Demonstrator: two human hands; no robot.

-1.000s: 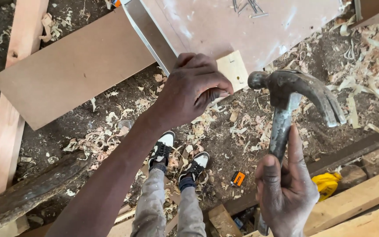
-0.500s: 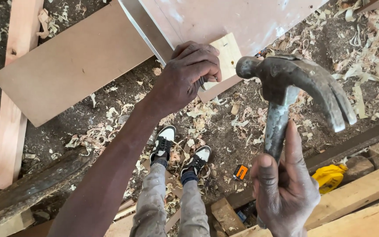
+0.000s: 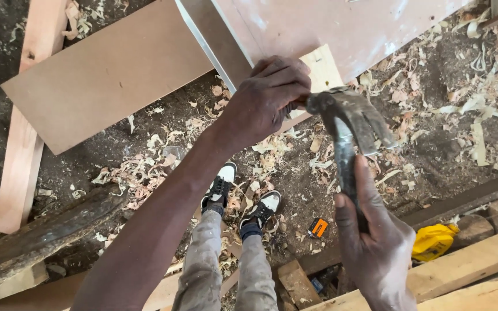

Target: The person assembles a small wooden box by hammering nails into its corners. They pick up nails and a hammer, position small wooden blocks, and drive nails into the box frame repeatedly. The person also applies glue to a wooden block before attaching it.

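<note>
I look down on a dirt floor [image 3: 87, 167] strewn with wood shavings [image 3: 479, 103]. A large brown board [image 3: 105, 86] lies at upper left, overlapped by a pale pinkish panel [image 3: 329, 23] with a metal edge. A long plank [image 3: 21, 150] runs down the left side. My left hand [image 3: 269, 95] is curled closed, fingertips pinched at the edge of a small light wood block [image 3: 324, 72] under the panel; what it pinches is too small to tell. My right hand [image 3: 376, 247] is wrapped tight around the handle of a claw hammer [image 3: 347, 121], whose head sits just beside the left hand's fingers. Below: my two shoes [image 3: 243, 198], a yellow object [image 3: 433, 242], a small orange item [image 3: 318, 227].
</note>
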